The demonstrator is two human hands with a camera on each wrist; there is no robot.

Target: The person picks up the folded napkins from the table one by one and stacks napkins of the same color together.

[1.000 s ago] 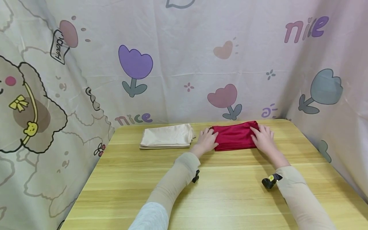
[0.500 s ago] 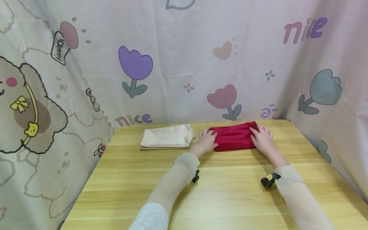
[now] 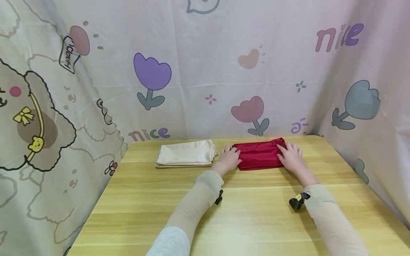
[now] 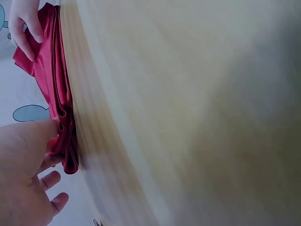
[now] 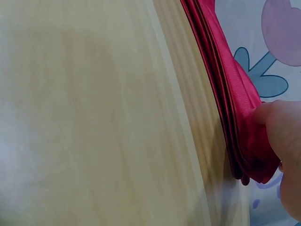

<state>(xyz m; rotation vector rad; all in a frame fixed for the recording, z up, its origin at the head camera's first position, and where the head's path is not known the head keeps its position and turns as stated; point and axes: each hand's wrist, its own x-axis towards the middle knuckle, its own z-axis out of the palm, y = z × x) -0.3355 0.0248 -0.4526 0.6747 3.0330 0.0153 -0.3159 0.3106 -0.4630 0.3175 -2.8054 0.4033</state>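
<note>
A folded red cloth [image 3: 258,155] with a satin sheen lies near the table's far edge, its layers stacked along the near side. My left hand [image 3: 228,158] holds its left end; in the left wrist view the thumb meets the folded edges and the other fingers spread below. At the opposite end my right hand [image 3: 292,158] grips the cloth, and the right wrist view has the thumb [image 5: 265,113] pressed on its upper face with the fingers mostly hidden. The cloth's far right corner rises a little. Just left of my left hand lies a folded cream cloth [image 3: 185,153].
Both cloths lie on a light wood table [image 3: 243,227]. A printed curtain [image 3: 198,71] hangs behind the table's far edge and along its sides. Small black wrist cameras, such as the right one [image 3: 298,201], sit under each sleeve cuff.
Both hands and the red cloth between them have shifted slightly to the left. The cream cloth stays in place, and the head view has tipped a little.
</note>
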